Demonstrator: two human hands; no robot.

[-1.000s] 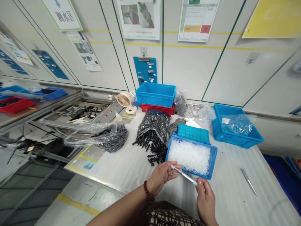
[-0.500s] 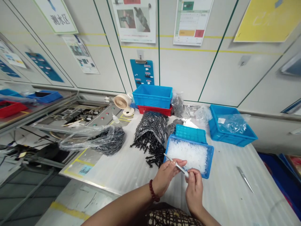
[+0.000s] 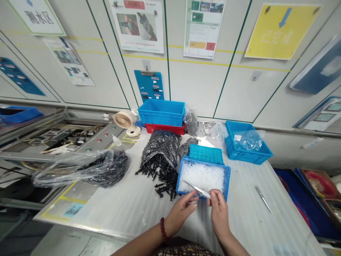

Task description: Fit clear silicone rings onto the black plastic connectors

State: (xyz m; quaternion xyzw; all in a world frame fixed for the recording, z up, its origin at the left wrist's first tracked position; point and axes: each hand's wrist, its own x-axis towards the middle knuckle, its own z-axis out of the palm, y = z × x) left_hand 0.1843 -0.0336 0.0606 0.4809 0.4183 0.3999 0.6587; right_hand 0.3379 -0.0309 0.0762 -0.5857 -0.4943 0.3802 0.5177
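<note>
My right hand (image 3: 218,209) pinches a slim, silvery, pointed tool (image 3: 197,189) by its thicker, pale end; its exact kind does not show. The thin tip points left and away, over the near part of a blue tray (image 3: 227,177) full of small, translucent white pieces (image 3: 202,176). My left hand (image 3: 181,209) is beside the tool, thumb and fingers apart, a red bead bracelet on the wrist. Something pale shows by its fingertips, too small to make out. Left of the tray, black slender parts (image 3: 166,186) spill from a clear plastic bag (image 3: 161,145).
Another silvery pointed tool (image 3: 263,200) lies to the right. Behind the tray stand a teal tray (image 3: 205,154), a blue bin (image 3: 161,115) on a red one (image 3: 165,128), and a fan (image 3: 125,119). A second bag of black parts (image 3: 106,169) lies left, a large blue bin (image 3: 246,156) right.
The view has turned to the right. My left hand has come away from the tool, which earlier lay across its fingers; my right hand still holds it, with the tip now over the tray.
</note>
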